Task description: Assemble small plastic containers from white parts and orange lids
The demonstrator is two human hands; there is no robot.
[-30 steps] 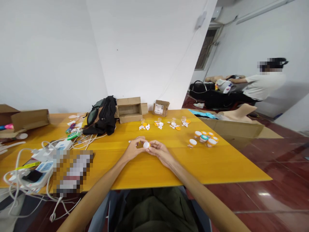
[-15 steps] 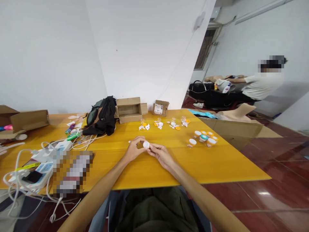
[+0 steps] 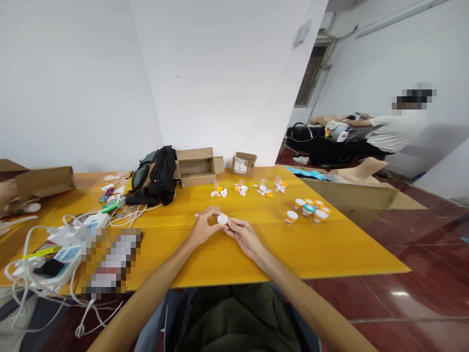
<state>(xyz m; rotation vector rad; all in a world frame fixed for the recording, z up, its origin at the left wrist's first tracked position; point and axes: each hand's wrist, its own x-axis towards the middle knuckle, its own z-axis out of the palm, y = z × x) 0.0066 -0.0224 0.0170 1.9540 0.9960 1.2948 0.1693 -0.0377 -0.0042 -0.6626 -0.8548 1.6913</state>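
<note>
A small round white piece point(image 3: 222, 219) is held up between my two hands over the middle of the table. My left hand point(image 3: 203, 226) curls round its left side, fingers bent. The thumb and fingers of my right hand point(image 3: 245, 235) pinch its right edge. To the right stand several small clear jars with white, orange and teal lids, among them a white-lidded jar point(image 3: 292, 215) and a teal-lidded jar point(image 3: 309, 209). Small piles of white and orange parts point(image 3: 219, 192) lie in a row beyond my hands, with clear cups beside them.
Open cardboard boxes point(image 3: 196, 167) and a black bag point(image 3: 158, 176) line the back of the yellow table point(image 3: 330, 254). Power strips point(image 3: 68, 259), white cables and a pixelated device point(image 3: 113, 264) lie at left. A person point(image 3: 399, 128) sits at the far right.
My hands and the white piece have hardly moved. Something skin-coloured now shows in the box at the far left, where pink items were. The seated person's head and arms have shifted slightly.
</note>
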